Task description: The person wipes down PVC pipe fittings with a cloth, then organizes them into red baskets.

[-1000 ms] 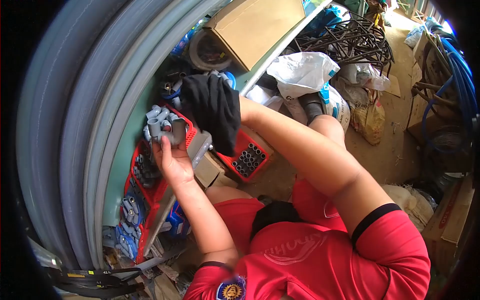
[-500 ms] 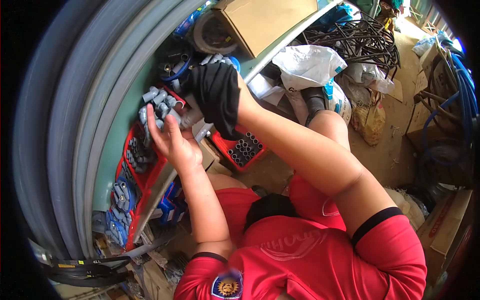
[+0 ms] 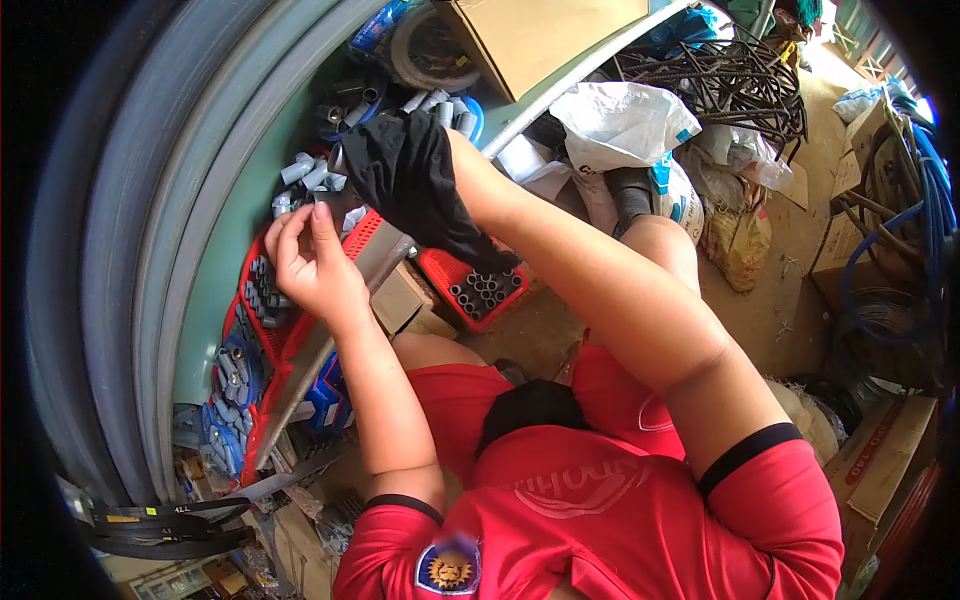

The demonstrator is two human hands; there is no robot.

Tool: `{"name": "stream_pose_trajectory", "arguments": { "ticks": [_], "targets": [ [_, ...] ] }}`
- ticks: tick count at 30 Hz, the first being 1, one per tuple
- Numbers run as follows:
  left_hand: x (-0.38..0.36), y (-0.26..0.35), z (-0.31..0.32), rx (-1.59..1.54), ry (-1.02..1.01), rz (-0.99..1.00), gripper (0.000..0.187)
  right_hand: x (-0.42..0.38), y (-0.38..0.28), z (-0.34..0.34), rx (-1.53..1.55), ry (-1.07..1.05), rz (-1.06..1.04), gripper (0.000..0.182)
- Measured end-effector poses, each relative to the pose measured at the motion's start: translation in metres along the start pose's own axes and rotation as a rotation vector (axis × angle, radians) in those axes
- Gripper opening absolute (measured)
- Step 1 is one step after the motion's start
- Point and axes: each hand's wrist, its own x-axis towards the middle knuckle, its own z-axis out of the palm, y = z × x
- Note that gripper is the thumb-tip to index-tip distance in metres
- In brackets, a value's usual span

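Note:
A black cloth point(image 3: 405, 170) is draped over my right hand point(image 3: 462, 178), hiding its fingers; only the wrist end shows. My left hand point(image 3: 315, 265) is beside it, thumb and fingers drawn together at a small greyish piece too unclear to name. Just beyond the fingertips lie loose grey pipe fittings point(image 3: 310, 172) on the green shelf point(image 3: 215, 290). A red basket point(image 3: 275, 330) with more grey fittings sits left of my left wrist. Below the cloth, another red basket point(image 3: 478, 318) holds short grey tubes standing on end.
Large grey pipes point(image 3: 130, 250) curve along the left. A cardboard box point(image 3: 545, 35) sits on the shelf at the top. A white sack point(image 3: 625, 120), bent dark rods point(image 3: 730, 80) and a blue hose coil point(image 3: 925, 190) lie to the right.
My left hand has moved slightly left, and its spread fingers have closed together. The black cloth with my right hand has shifted left, and its lower end reaches over the tube basket's edge.

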Motion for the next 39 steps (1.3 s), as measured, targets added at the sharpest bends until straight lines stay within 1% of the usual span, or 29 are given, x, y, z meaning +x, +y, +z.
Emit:
{"name": "stream_pose_trajectory", "arguments": {
  "ticks": [1, 4, 7, 10, 13, 16, 19, 21, 22, 23, 25, 26, 27, 29, 30, 31, 32, 33, 35, 36, 37, 38, 39],
  "targets": [
    [0.001, 0.001, 0.0, 0.015, -0.016, 0.024, 0.014, 0.002, -0.002, -0.004, -0.173, -0.059, -0.027, 0.024],
    [0.002, 0.006, 0.003, -0.155, 0.015, -0.122, 0.013, -0.011, 0.011, 0.015, 0.19, 0.233, -0.099, 0.022],
    [0.002, 0.003, -0.003, -0.124, -0.015, -0.083, 0.012, -0.011, 0.009, 0.02, -0.009, 0.107, -0.059, 0.021],
    [0.002, 0.005, -0.005, 0.007, -0.077, 0.105, 0.011, -0.02, 0.019, 0.024, 0.513, 0.165, 0.066, 0.018],
    [0.002, 0.002, -0.009, 0.082, -0.127, 0.167, 0.029, -0.019, 0.015, 0.026, 0.484, 0.192, 0.049, 0.018],
    [0.002, 0.034, 0.0, 0.015, -0.15, 0.102, 0.044, -0.018, 0.017, 0.033, 0.311, 0.193, -0.006, 0.016],
    [0.009, 0.047, -0.007, 0.121, -0.44, -0.042, 0.055, -0.01, 0.0, 0.015, -0.317, 0.052, -0.086, 0.017],
    [0.01, 0.047, -0.009, 0.2, -0.594, 0.064, 0.049, -0.01, 0.005, 0.016, -0.103, 0.156, -0.125, 0.017],
    [0.008, 0.045, -0.01, 0.193, -0.625, 0.003, 0.049, -0.009, 0.009, 0.017, 0.004, 0.206, -0.144, 0.017],
    [0.005, 0.041, -0.012, 0.184, -0.655, -0.059, 0.048, -0.01, 0.015, 0.024, 0.062, 0.175, -0.134, 0.019],
    [0.004, 0.029, -0.016, 0.088, -0.675, -0.122, 0.047, -0.011, 0.026, 0.036, 0.165, 0.106, -0.129, 0.021],
    [0.003, 0.023, -0.017, 0.039, -0.687, -0.154, 0.047, -0.009, 0.029, 0.034, 0.21, 0.069, -0.132, 0.022],
    [-0.001, 0.02, -0.016, -0.036, -0.665, -0.235, 0.045, -0.009, 0.034, 0.029, 0.245, 0.025, -0.149, 0.022],
    [-0.014, 0.012, -0.015, -0.181, -0.619, -0.409, 0.043, -0.016, 0.035, 0.016, 0.868, 0.202, 0.087, 0.014],
    [-0.027, 0.003, -0.015, -0.199, -0.599, -0.499, 0.043, -0.017, 0.044, 0.009, 0.557, 0.222, -0.002, 0.016],
    [-0.041, -0.007, -0.013, -0.245, -0.596, -0.509, 0.044, -0.016, 0.053, 0.002, 0.125, 0.187, -0.022, 0.018],
    [-0.055, -0.007, -0.01, -0.214, -0.633, -0.603, 0.045, -0.014, 0.061, -0.008, -0.305, 0.175, -0.054, 0.021],
    [-0.067, -0.009, -0.01, -0.184, -0.67, -0.695, 0.045, -0.01, 0.063, -0.017, -0.569, 0.162, 0.004, 0.025],
    [-0.104, -0.067, -0.008, -0.247, -0.758, -0.865, 0.047, -0.006, 0.063, -0.034, -1.076, 0.098, 0.284, 0.035],
    [-0.121, -0.081, -0.004, -0.333, -0.678, -1.008, 0.051, -0.006, 0.067, -0.042, -1.227, 0.048, 0.359, 0.04],
    [-0.133, -0.086, 0.003, -0.316, -0.578, -1.132, 0.052, -0.013, 0.085, -0.05, -1.174, 0.143, 0.282, 0.035],
    [-0.145, -0.112, 0.004, -0.23, -0.645, -1.152, 0.056, -0.011, 0.068, -0.084, -0.925, -0.086, 0.125, 0.034],
    [-0.157, -0.144, 0.004, -0.145, -0.711, -1.167, 0.06, -0.007, 0.06, -0.094, -1.0, -0.258, 0.202, 0.036]
  ]
}}
